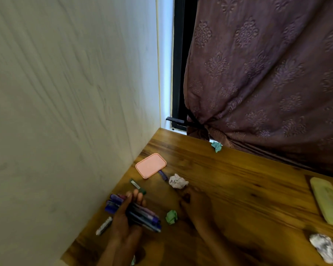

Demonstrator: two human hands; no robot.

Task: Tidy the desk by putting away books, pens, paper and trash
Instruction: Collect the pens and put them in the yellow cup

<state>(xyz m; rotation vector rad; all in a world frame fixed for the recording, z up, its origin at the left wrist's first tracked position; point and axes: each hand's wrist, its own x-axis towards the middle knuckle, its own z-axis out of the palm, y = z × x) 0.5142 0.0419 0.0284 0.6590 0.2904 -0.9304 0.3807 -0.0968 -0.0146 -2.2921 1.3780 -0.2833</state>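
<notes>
Item: bundle of pens (148,217), gripped by your left hand (123,220) on the near side of the pink lid (151,165). Your right hand (194,206), fingers curled and blurred, hovers by the white paper ball (178,181) just right of that lid; I cannot tell its hold. Risk: the bundle looks full and splayed, so adding the green pen (138,187) beside the lid may spill pens across the worktop (238,189).
</notes>
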